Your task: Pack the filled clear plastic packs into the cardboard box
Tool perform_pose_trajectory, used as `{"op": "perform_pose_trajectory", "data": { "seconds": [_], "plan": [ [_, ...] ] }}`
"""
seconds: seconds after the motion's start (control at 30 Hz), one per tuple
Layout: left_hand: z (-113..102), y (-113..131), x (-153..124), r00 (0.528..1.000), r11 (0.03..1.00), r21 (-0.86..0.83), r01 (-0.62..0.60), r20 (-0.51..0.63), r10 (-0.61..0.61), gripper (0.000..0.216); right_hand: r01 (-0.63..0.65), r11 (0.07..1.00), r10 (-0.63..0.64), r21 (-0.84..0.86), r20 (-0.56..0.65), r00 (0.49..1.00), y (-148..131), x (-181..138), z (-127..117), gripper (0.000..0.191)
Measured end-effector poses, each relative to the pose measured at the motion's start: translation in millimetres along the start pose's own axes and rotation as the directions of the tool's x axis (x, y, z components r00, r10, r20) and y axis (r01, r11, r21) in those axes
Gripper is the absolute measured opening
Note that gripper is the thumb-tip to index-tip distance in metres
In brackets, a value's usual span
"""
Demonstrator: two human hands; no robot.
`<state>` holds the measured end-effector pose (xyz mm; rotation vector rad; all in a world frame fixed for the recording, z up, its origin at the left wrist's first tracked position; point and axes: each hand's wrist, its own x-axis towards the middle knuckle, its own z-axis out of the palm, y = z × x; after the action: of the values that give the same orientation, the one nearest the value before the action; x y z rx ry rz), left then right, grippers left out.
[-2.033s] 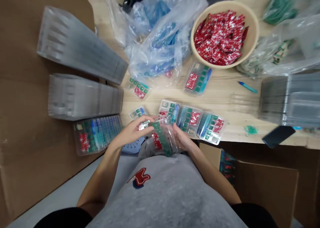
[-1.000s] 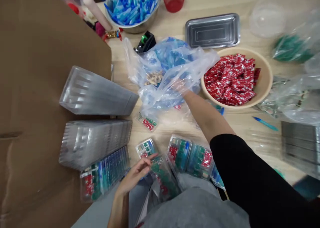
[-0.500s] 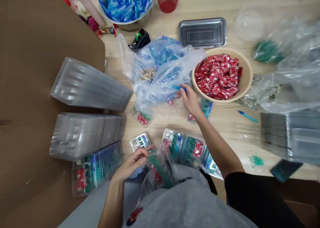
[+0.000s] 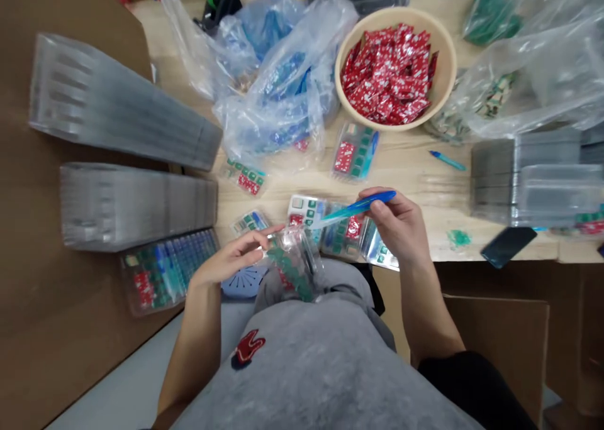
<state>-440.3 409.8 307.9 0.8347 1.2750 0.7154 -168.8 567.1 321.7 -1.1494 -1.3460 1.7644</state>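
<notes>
My right hand [image 4: 401,226] pinches a slim, pointed blue-and-teal stick [image 4: 361,207] between thumb and fingers. Its pale tip points left, over the clear plastic box [image 4: 302,282] in front of my body. That box holds green pieces and a red packet, and its clear lid stands raised. Fingers of my left hand [image 4: 231,257] grip the box's upper left edge. Just beyond it lie several filled boxes [image 4: 337,238], partly hidden by my right hand and the stick. Farther up sits a thin plastic bag [image 4: 278,103] with blue sticks inside.
Red packets fill a cream bowl [image 4: 346,97]. Stacks of clear trays [image 4: 136,207] and filled boxes [image 4: 165,266] stand at left, beside cardboard. More clear containers [image 4: 533,185], a loose blue stick [image 4: 447,160] and a phone [image 4: 508,246] lie at right.
My right hand has come back from the plastic bag towards my body, bringing the blue-and-teal stick near the box. My left hand stays at the box. The view has shifted down and right.
</notes>
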Motion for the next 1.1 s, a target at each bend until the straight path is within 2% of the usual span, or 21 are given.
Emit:
{"op": "perform_pose_trajectory", "data": {
  "seconds": [0.07,0.13,0.23,0.3,0.47,0.53,0.6,0.67,0.73,0.77,0.83,0.9,1.0,1.07,1.1],
  "plan": [
    [-1.0,1.0,-2.4,0.999,1.0,-0.007,-0.029,0.028,0.029,0.025,0.008,0.996,-0.002,-0.083,0.074,0.997,-4.6,-10.9,4.6,0.027],
    [-0.9,2.2,-3.5,0.998,0.999,-0.013,-0.047,0.044,0.048,0.023,0.057,0.979,-0.017,-0.196,0.201,0.979,-7.9,-20.3,14.5,0.033],
    [1.3,4.2,-3.2,0.995,0.996,-0.017,-0.084,0.055,0.085,0.022,0.21,0.909,-0.051,-0.36,0.402,0.914,-6.5,-30.7,34.1,0.045],
    [3.0,4.8,-2.5,0.994,0.995,-0.007,-0.096,0.06,0.096,0.02,0.303,0.84,-0.052,-0.45,0.489,0.871,-0.9,-35.0,45.1,0.047],
    [3.7,7.5,-1.0,0.994,0.996,0.047,-0.08,0.078,0.076,0.02,0.457,0.662,-0.08,-0.594,0.55,0.831,19.7,-41.7,54.8,0.042],
    [3.8,10.5,-0.4,0.996,0.995,0.073,-0.064,0.071,0.059,0.021,0.472,0.636,-0.106,-0.611,0.536,0.837,27.0,-44.5,54.0,0.039],
    [5.4,13.7,0.9,0.998,0.995,0.089,-0.039,0.049,0.035,0.02,0.412,0.682,-0.125,-0.605,0.458,0.88,33.6,-48.2,52.3,0.04],
    [9.2,15.6,3.4,1.0,0.997,0.078,-0.02,0.01,0.02,0.02,0.264,0.8,-0.082,-0.538,0.338,0.938,40.2,-53.2,50.3,0.044],
    [15.3,15.2,7.5,0.998,0.999,0.052,-0.013,-0.061,0.017,0.021,0.059,0.919,0.062,-0.389,0.291,0.955,47.2,-59.1,49.0,0.047],
    [19.0,14.1,10.1,0.994,0.999,0.04,-0.013,-0.112,0.017,0.021,-0.048,0.954,0.145,-0.296,0.316,0.938,50.9,-62.2,48.7,0.05],
    [27.0,10.5,15.8,0.969,0.999,0.037,-0.024,-0.244,0.032,0.021,-0.239,0.962,0.273,-0.132,0.404,0.873,58.2,-67.8,49.3,0.061],
    [35.1,5.6,21.2,0.924,0.997,0.062,-0.038,-0.377,0.059,0.021,-0.352,0.935,0.332,-0.036,0.433,0.838,64.6,-71.9,50.4,0.069],
    [46.4,-3.6,25.5,0.837,0.996,0.056,-0.072,-0.54,0.091,0.024,-0.406,0.914,0.372,0.007,0.385,0.844,70.2,-73.9,50.4,0.067],
    [54.0,-10.8,23.8,0.781,0.992,-0.043,-0.115,-0.621,0.063,0.03,-0.409,0.912,0.376,0.021,0.351,0.857,70.9,-72.8,49.2,0.064],
    [57.8,-14.4,21.5,0.774,0.984,-0.12,-0.135,-0.633,0.029,0.034,-0.404,0.914,0.373,0.027,0.332,0.866,70.4,-71.6,48.7,0.064]
  ]
}}
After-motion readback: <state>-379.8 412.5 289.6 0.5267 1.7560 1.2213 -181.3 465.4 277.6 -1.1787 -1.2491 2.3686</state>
